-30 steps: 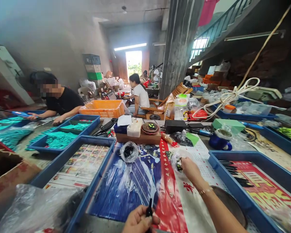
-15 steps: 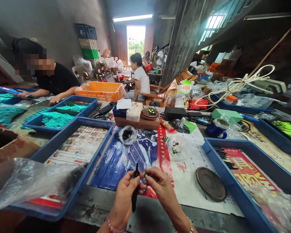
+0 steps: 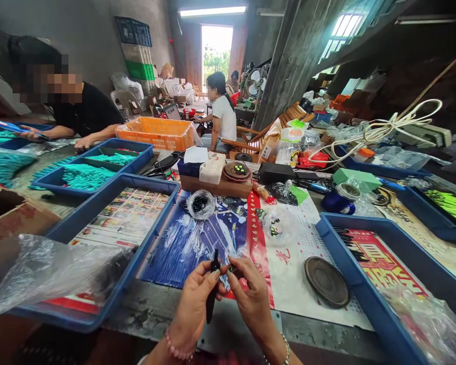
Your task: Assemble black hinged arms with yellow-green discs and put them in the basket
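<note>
- While both hands work close together above the front edge of the grey surface [image 3: 155, 317], the left hand [image 3: 193, 301], with a pink bead bracelet at its wrist, holds a slim black piece [image 3: 213, 284] nearly upright, its narrow end pointing down.
- Left fingers [image 3: 203, 271] are clamped around that piece.
- Right hand [image 3: 253, 299], with a thin metal bracelet, is just beside the left; its fingers [image 3: 240, 268] are pinched together on a small dark item [image 3: 231, 268], too small to identify.
- Directly beyond the hands lie a blue printed sheet [image 3: 190, 248] and a red banner strip [image 3: 255, 238].
- Two clear plastic bags of small dark pieces sit further on: one [image 3: 200, 204] on the blue sheet, the other [image 3: 280, 228] on white paper.
- To the right, a round dark dish [image 3: 326, 281] lies beside a blue tray [image 3: 365, 268] holding black sticks.
- To the left, another blue tray [image 3: 148, 185] is lined with printed paper.
- Ahead, a wooden box [image 3: 216, 185] carries a round plate [image 3: 237, 171] of green-and-black pieces.
- At far left, a person in a black shirt [image 3: 87, 109] works beside teal bundles [image 3: 89, 176]; further back sits a person in a white shirt [image 3: 223, 116].
</note>
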`<state>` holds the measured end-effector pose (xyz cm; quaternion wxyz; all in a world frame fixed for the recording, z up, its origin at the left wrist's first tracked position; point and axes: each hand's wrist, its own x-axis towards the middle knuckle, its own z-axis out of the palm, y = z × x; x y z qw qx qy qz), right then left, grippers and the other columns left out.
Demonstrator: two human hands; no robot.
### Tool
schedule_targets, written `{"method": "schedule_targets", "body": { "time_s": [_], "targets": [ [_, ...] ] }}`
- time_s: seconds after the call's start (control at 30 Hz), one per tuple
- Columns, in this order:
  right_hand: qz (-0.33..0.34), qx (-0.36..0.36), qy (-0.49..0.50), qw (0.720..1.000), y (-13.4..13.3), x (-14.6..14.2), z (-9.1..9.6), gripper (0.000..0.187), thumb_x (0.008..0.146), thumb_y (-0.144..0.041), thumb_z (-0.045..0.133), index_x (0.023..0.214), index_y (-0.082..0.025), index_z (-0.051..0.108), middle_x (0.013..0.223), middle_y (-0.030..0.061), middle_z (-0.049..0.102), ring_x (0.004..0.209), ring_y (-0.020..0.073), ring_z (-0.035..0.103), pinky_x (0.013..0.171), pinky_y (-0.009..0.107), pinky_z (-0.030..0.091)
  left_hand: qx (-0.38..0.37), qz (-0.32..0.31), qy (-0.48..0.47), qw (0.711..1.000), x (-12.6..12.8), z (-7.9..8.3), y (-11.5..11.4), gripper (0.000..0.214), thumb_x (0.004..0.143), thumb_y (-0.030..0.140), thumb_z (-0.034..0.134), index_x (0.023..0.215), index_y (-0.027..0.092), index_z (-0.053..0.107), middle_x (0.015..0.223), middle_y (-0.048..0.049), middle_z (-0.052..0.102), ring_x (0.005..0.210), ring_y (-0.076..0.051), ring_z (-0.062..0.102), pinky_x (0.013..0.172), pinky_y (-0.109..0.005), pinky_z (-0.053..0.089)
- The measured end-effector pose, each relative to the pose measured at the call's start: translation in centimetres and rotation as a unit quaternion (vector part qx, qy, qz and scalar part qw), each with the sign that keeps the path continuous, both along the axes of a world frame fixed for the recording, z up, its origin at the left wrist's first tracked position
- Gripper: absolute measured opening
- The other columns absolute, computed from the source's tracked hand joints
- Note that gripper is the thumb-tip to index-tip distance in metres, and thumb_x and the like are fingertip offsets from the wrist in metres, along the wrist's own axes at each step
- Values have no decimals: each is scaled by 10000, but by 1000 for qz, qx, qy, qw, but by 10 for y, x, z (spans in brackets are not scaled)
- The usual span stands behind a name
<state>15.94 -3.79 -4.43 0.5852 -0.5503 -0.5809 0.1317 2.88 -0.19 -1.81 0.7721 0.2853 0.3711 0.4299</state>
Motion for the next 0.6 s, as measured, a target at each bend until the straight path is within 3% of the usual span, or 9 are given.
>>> {"method": "schedule_targets", "body": {
  "time_s": [0.1, 0.23, 0.37, 0.6],
  "targets": [
    [-16, 16, -32, 999, -2, -5, 3, 246, 941, -148, 592, 1173, -189, 664, 943, 60, 667, 778, 145, 647, 698, 247, 561, 47, 24, 5, 999, 1, -7, -5, 337, 770, 374, 825, 1023, 176, 725, 882, -29, 717, 608, -76, 559, 587, -176, 486],
    [-21, 5, -44, 999, -3, -12, 5, 250, 965, -184, 572, 1201, -176, 654, 925, 69, 671, 779, 156, 663, 710, 268, 576, 114, 18, 50, 992, -2, -17, -11, 323, 891, 359, 700, 1178, 211, 699, 1075, -55, 710, 831, -136, 620, 753, -210, 511],
    [-47, 14, -86, 995, -3, -18, 4, 255, 989, -221, 544, 1212, -171, 658, 958, 95, 703, 865, 194, 691, 748, 302, 589, 135, 0, 59, 989, -7, -23, -15, 365, 912, 361, 669, 1252, 230, 682, 1237, -78, 675, 1103, -223, 609, 884, -255, 507],
    [-39, 39, -67, 996, -6, -27, 6, 299, 1016, -220, 511, 1295, -198, 617, 1033, 95, 718, 918, 189, 697, 780, 290, 583, 183, 31, 118, 975, -11, -22, -23, 311, 911, 362, 667, 1198, 258, 730, 1304, -72, 643, 1216, -249, 562, 968, -261, 494]
  ]
}}
